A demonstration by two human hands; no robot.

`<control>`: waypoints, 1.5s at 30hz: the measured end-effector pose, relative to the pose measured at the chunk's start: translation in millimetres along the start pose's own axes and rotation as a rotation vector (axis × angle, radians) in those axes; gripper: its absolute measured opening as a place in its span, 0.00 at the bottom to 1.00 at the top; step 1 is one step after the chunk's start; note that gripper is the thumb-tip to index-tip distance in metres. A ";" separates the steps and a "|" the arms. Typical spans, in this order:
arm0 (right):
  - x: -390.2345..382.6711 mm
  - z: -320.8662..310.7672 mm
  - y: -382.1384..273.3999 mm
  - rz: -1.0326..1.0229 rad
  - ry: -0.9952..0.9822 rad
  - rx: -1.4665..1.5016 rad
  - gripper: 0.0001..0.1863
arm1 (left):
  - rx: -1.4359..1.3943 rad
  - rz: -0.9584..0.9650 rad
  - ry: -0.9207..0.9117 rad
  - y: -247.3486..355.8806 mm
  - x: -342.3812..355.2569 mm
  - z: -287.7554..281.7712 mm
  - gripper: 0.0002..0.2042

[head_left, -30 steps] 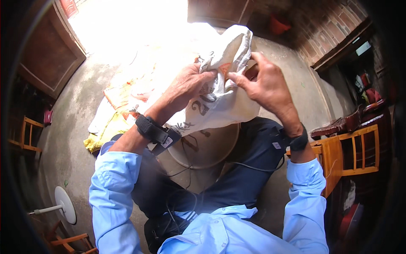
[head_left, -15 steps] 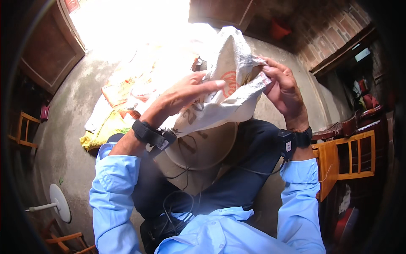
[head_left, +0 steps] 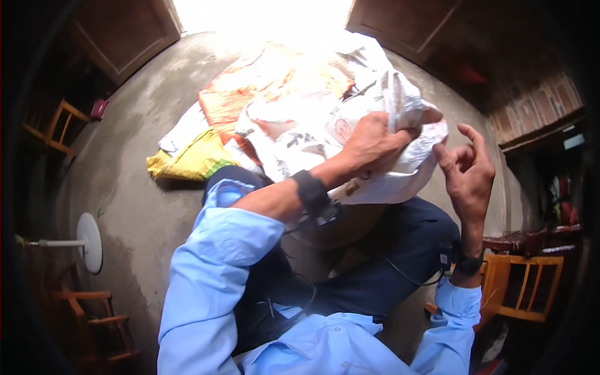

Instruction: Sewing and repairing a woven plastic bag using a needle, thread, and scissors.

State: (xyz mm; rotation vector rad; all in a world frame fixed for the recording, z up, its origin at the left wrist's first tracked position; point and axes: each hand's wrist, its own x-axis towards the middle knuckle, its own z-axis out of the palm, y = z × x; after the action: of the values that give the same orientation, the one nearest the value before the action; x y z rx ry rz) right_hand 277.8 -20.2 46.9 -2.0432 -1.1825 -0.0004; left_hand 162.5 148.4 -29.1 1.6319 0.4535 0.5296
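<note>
A white woven sack [head_left: 300, 128] with dark and red print spreads over my knees, its mouth bunched at the right. My left hand [head_left: 375, 147] is closed on the sack near that mouth, some fingertips hidden in the folds. Just right of the sack's rim, my right hand [head_left: 469, 178] is raised with its fingers bent and apart, nothing visible in them. Its thumb is close to the rim; whether it touches I cannot tell. Beyond the white sack lie an orange woven sack [head_left: 224, 100] and a yellow one [head_left: 194, 156], partly covered.
Bright light from a doorway [head_left: 262, 15] washes out the far sacks. Wooden chairs [head_left: 525, 287] stand at right and left. A white round disc on a pole [head_left: 89, 242] is on the left. Black straps with cables [head_left: 315, 197] are on my wrists. Between my legs is a shadowed pale round shape [head_left: 337, 234].
My left hand has moved right and closed on the sack near its mouth. My right hand has let go of the rim and moved slightly right and down. The view has shifted.
</note>
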 end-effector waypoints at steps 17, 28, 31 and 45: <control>-14.0 -0.4 50.9 -0.042 -0.138 0.099 0.27 | -0.456 0.195 -0.388 10.5 -8.0 -20.8 0.15; -4.0 -6.2 -11.3 -0.421 -0.010 -0.090 0.04 | -0.577 -0.072 -0.406 -4.1 -7.5 -15.7 0.19; -6.2 1.3 -6.1 -0.344 -0.086 -0.161 0.05 | -0.584 -0.069 -0.444 -1.2 -9.1 -8.1 0.22; 17.6 -54.6 18.2 0.090 -0.054 0.448 0.08 | 0.244 0.141 -0.399 10.5 -10.9 -18.5 0.23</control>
State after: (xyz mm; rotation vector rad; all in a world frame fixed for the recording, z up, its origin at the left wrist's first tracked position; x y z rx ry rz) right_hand 320.6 -45.5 80.8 -1.7034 -1.0137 0.3355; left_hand 142.8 155.8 -17.8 1.9596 0.1080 0.2462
